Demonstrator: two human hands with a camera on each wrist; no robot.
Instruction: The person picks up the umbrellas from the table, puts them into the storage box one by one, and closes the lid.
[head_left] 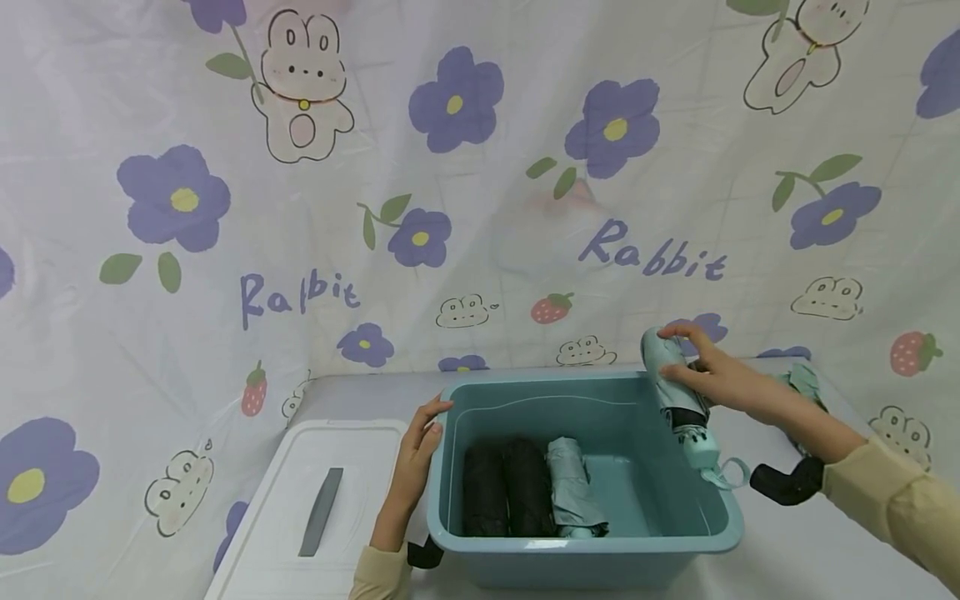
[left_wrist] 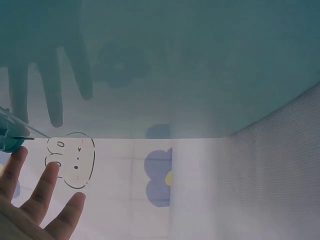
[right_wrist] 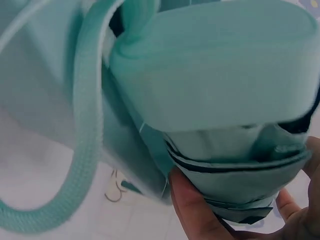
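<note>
A light teal folded umbrella [head_left: 662, 367] is gripped in my right hand [head_left: 723, 379], tilted over the right rim of a teal storage bin [head_left: 585, 546]. Its handle [right_wrist: 230, 65] and looped wrist strap [right_wrist: 82, 150] fill much of the right wrist view. My left hand [head_left: 416, 450] touches the bin's left rim, with fingers [left_wrist: 47, 185] spread and fairly straight beside the outer wall in the left wrist view. Inside the bin, two black rolled bundles [head_left: 485, 492] lie side by side at the left, with another light teal folded umbrella [head_left: 572, 483] next to them.
A white lid [head_left: 360, 500] with a grey handle [head_left: 321, 512] lies left of the bin. Another light teal item [head_left: 806, 382] sits on the white table [head_left: 780, 533] behind my right forearm, partly hidden. A patterned sheet [head_left: 480, 192] hangs behind the table.
</note>
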